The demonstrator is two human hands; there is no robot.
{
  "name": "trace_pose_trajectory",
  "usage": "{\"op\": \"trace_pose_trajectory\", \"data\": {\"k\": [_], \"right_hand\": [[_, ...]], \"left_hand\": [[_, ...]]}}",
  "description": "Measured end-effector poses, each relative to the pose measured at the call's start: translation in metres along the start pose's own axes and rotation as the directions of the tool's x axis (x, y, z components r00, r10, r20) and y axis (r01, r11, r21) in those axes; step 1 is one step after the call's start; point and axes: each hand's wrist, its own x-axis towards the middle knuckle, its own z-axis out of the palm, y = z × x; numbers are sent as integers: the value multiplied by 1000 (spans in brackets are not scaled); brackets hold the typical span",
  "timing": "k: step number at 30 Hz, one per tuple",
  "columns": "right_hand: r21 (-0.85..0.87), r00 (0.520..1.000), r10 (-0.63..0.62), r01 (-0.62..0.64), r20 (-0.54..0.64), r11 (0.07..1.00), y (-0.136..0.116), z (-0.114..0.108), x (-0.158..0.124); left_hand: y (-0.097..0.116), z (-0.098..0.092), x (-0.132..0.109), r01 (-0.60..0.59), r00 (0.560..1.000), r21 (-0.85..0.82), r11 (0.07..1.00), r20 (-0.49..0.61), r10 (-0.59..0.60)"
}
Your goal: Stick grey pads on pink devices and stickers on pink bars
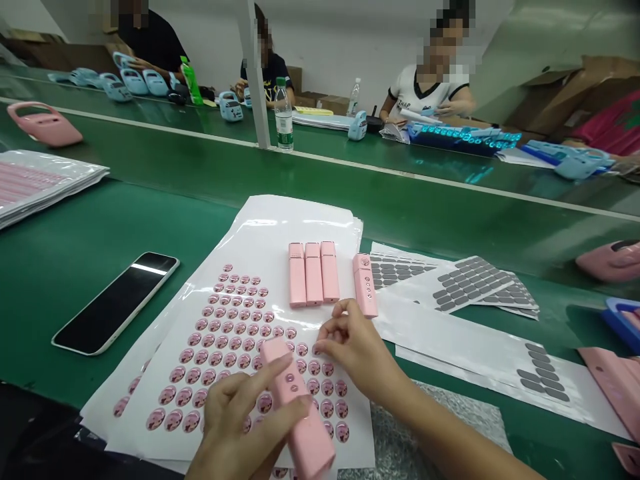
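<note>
My left hand (245, 413) is closed around a pink stick-shaped device (307, 433) with small round buttons, held tilted over the sticker sheet. My right hand (357, 350) reaches to the right part of that white sheet (280, 227), its thumb and fingertips pinched at a round sticker (317, 349). The sheet carries rows of round glossy pink stickers (215, 358) with a printed figure. Beyond my hands, three pink devices (313, 275) lie side by side on the sheet. Another pink device (366, 285), with a round sticker near its top and buttons below, lies just beyond my right hand.
A phone (117, 301) lies on the green table at left. Sheets of grey stickers (473, 283) spread out at right, near a blue tray (623, 323). A plastic bottle (284, 117) stands by the post. Several people work across the table among light-blue devices (134, 81).
</note>
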Motion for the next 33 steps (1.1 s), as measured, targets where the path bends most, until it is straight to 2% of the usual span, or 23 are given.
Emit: {"op": "trace_pose_trajectory", "data": {"k": [1, 3, 4, 5, 6, 8, 12, 16, 22, 30, 33], "right_hand": [[62, 1000, 6, -6, -12, 998, 0, -3, -2], [143, 999, 14, -7, -45, 990, -2, -9, -7], [155, 998, 13, -3, -63, 988, -2, -11, -9], [154, 997, 13, -1, -75, 988, -3, -12, -11], [147, 996, 12, 1, -84, 989, -4, -12, -13], [117, 996, 13, -2, -91, 993, -7, -10, -15], [25, 998, 1, 1, -59, 1000, -14, 0, -13], [-58, 1000, -12, 13, 15, 998, -27, 8, -5], [-218, 997, 0, 17, 77, 976, -39, 14, 3], [-266, 998, -19, 35, 63, 963, -33, 14, 2], [-263, 996, -13, 38, 94, 964, -34, 12, 1]], "left_hand": [[-2, 1, -1, -144, 989, 116, 983, 39, 141], [-6, 3, -2, -433, 900, 289, 854, 184, 394], [-8, 4, -2, -519, 853, 310, 797, 252, 457], [-9, 5, -2, -552, 830, 305, 776, 287, 478], [-10, 7, -2, -552, 829, 303, 777, 300, 472], [-10, 12, -3, -508, 855, 318, 800, 296, 425], [-11, 24, -6, -439, 898, 405, 802, 234, 374], [-15, 31, -10, -420, 907, 434, 797, 163, 388], [-20, 33, -15, -330, 943, 355, 875, 83, 322], [-18, 35, -15, -276, 961, 312, 909, 69, 268], [-16, 35, -15, -268, 963, 303, 915, 70, 259]]}}
